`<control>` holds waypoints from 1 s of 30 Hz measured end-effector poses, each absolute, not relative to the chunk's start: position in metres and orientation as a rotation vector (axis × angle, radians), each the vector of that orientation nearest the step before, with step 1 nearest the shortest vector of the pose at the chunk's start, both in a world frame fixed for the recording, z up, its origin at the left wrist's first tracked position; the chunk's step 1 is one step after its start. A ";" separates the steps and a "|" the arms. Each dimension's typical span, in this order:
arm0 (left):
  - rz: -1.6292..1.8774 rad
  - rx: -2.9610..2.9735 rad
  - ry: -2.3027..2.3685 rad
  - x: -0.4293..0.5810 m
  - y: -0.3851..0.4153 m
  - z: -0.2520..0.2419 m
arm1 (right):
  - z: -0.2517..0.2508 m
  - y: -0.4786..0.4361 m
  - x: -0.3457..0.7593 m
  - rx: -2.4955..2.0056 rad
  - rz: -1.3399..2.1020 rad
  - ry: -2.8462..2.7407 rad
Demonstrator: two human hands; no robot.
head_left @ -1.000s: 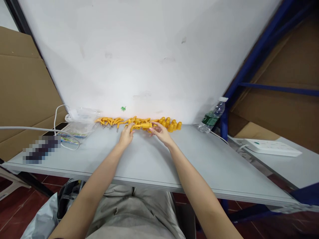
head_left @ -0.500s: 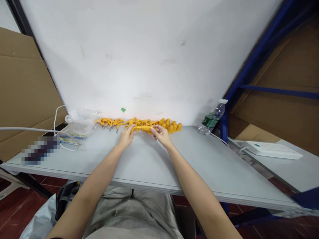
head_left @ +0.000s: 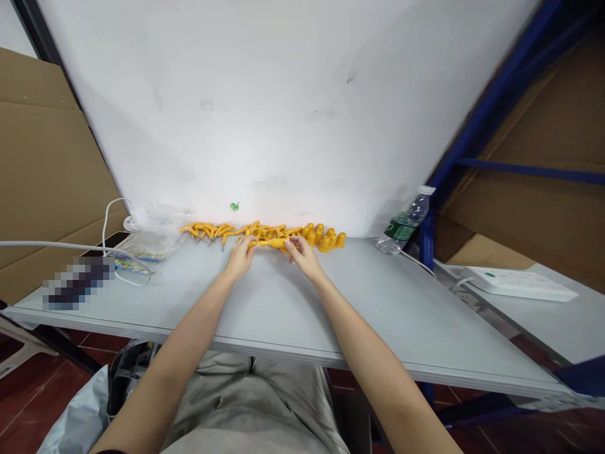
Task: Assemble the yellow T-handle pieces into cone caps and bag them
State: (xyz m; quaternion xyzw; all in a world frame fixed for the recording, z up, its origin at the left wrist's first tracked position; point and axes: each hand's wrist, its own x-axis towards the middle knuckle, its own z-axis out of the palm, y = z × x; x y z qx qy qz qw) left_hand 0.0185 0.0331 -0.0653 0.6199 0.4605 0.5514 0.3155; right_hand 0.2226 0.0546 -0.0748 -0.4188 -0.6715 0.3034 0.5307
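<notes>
A long yellow plastic corkscrew piece (head_left: 276,242), with a narrow neck and a wider body, is held level between both hands. My left hand (head_left: 241,257) is closed around its left end. The fingertips of my right hand (head_left: 303,256) pinch its right end. Just behind the hands, yellow rings and branched parts (head_left: 265,231) lie in a heap. To the left are several yellow handles with metal spirals (head_left: 208,230). Yellow cup-shaped parts (head_left: 331,239) stand to the right of my right hand.
A clear plastic bag (head_left: 154,236) and white cables (head_left: 137,258) lie at the left. A water bottle (head_left: 405,222) leans at the right back, near a blue frame post. Beyond it is a white power strip (head_left: 520,284). A white panel (head_left: 293,113) closes off the table's back.
Both hands keep hold of the yellow corkscrew piece in almost the same spot. My fingers have shifted slightly; the view has moved a little.
</notes>
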 end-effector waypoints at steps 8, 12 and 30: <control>1.552 1.832 1.244 0.021 0.033 -0.069 | -0.076 0.052 0.215 -0.972 0.509 -1.679; 1.609 1.910 1.242 0.023 0.036 -0.077 | -0.076 0.053 0.203 -1.030 0.301 -1.708; 1.810 2.274 1.346 0.027 0.050 -0.092 | -0.041 0.067 0.195 -1.444 0.513 -1.686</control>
